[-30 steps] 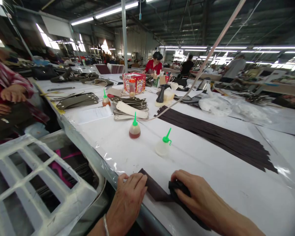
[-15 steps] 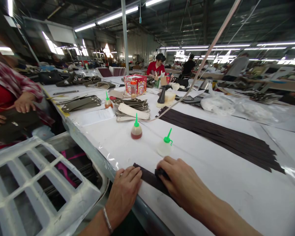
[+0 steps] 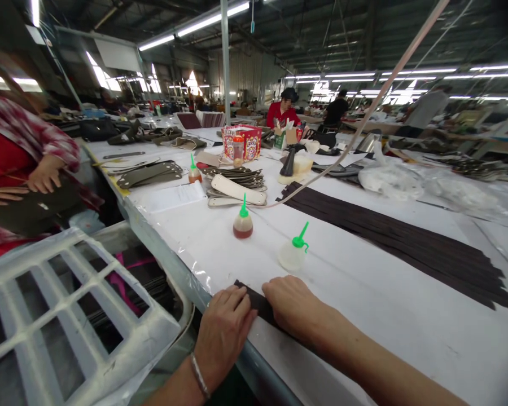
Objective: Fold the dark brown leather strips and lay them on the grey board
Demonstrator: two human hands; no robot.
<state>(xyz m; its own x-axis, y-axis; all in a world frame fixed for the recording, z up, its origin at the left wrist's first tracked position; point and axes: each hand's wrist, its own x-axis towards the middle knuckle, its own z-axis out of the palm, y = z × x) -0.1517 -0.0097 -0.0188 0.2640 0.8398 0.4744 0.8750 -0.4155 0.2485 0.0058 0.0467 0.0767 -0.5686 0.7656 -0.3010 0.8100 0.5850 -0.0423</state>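
Observation:
A dark brown strip (image 3: 257, 300) lies along the near edge of the white-covered table (image 3: 220, 254). My left hand (image 3: 225, 331) rests on the strip near its far end, fingers flat and slightly bent. Beside it, my right hand (image 3: 294, 307) is closed low over the strip; whatever its fingers hold is hidden under the hand. Just beyond my right hand stands a squeeze bottle of clear liquid (image 3: 291, 256) with a green nozzle. Farther left is a squeeze bottle of reddish liquid (image 3: 242, 227), also green-tipped.
A long row of dark strips (image 3: 389, 242) covers the right side. Pale and dark punched straps (image 3: 237, 189) are stacked ahead. A hose (image 3: 355, 138) slants down to the table. At left are a white plastic crate (image 3: 127, 352) and a co-worker in a checked sleeve (image 3: 61, 135).
My right hand has moved slightly left along the strip, toward my left hand. The small black object visible in its fingers is now hidden. The view has shifted a little left.

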